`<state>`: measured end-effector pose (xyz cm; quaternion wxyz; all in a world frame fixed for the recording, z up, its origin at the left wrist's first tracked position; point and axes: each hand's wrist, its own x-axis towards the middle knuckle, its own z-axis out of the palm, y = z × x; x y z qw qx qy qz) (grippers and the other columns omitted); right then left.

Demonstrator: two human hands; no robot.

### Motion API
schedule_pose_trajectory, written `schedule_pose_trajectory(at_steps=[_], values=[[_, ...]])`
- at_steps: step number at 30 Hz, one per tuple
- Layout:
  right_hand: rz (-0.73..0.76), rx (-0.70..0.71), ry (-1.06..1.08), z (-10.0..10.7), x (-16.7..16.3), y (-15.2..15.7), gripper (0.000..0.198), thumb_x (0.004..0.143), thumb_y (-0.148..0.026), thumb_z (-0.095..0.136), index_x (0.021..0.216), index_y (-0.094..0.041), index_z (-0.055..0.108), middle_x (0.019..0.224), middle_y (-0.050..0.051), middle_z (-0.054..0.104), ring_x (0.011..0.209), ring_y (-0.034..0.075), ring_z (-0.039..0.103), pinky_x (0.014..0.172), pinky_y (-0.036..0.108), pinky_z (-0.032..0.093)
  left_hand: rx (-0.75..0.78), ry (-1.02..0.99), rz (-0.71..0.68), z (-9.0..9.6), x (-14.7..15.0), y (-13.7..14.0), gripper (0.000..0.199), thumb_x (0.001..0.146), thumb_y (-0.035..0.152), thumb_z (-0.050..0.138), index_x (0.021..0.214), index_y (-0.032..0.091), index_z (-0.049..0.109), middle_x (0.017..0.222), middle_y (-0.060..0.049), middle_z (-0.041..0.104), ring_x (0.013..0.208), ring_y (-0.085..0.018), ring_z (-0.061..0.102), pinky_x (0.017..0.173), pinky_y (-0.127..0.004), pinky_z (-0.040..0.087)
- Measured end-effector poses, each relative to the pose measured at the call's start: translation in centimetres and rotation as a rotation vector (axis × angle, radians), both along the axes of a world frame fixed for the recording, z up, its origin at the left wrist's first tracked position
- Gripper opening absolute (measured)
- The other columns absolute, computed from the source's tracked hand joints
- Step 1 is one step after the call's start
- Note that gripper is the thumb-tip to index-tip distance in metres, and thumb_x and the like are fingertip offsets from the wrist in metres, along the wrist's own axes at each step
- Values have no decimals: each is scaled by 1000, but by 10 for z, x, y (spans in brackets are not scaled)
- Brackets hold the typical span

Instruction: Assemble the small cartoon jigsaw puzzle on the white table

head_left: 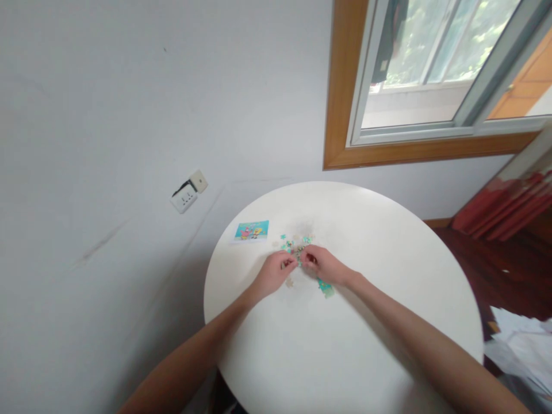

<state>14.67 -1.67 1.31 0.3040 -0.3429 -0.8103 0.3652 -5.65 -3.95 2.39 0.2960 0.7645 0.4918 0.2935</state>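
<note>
Several small jigsaw puzzle pieces (290, 245), mostly green and teal, lie scattered on the white round table (297, 356). My left hand (276, 271) is at the near left of the scatter, thumb and fingers pinched together. Facing it from the right, my right hand (322, 263) is also pinched among the pieces. What the fingertips hold, if anything, is too small to make out. Partly under my right hand lies a joined strip of puzzle pieces (326, 288). One pale loose piece (289, 283) rests near my left hand.
A teal picture card or box (252, 230) with cartoon figures lies at the table's left back. Behind stands a white wall with a socket (184, 198); a wood-framed window (414, 149) is at the right. White papers or bags (520, 339) are beside the table at right.
</note>
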Motion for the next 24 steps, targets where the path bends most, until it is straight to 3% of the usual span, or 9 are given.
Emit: schedule_pose_trajectory(at_steps=[4,9,16,20,24], values=[[-100,-200,246,-4,8,19,5,78,-21,60,76,-17,56,68,-2,58,65,12,52,63,24,41,-78,-97,36,6,5,25,18,87,27,56,81,16,68,73,-1,68,69,-15,61,65,-24,46],[-264,-318,420,-12,12,30,10,68,-25,65,71,-17,59,62,-3,58,58,11,52,59,24,43,71,-31,40,7,21,41,18,87,23,57,89,18,74,94,-6,74,91,-20,65,86,-32,49],[-214,-424,559,-10,13,25,21,63,-22,73,82,-16,65,72,0,68,67,13,62,68,29,52,-165,-329,52,-4,35,39,14,81,23,65,91,15,70,82,-5,73,75,-16,67,70,-26,51],[-227,-416,588,-11,12,25,24,62,-22,76,83,-16,65,75,2,68,68,14,63,70,30,53,-180,-366,118,-11,31,39,14,79,24,67,88,13,69,81,-6,73,74,-16,68,69,-25,52],[-309,-282,527,-17,13,28,18,69,-23,70,85,-16,65,73,2,67,68,15,62,71,30,53,-118,-266,155,-13,26,44,12,81,21,64,89,14,71,81,-5,74,74,-17,67,71,-27,52]])
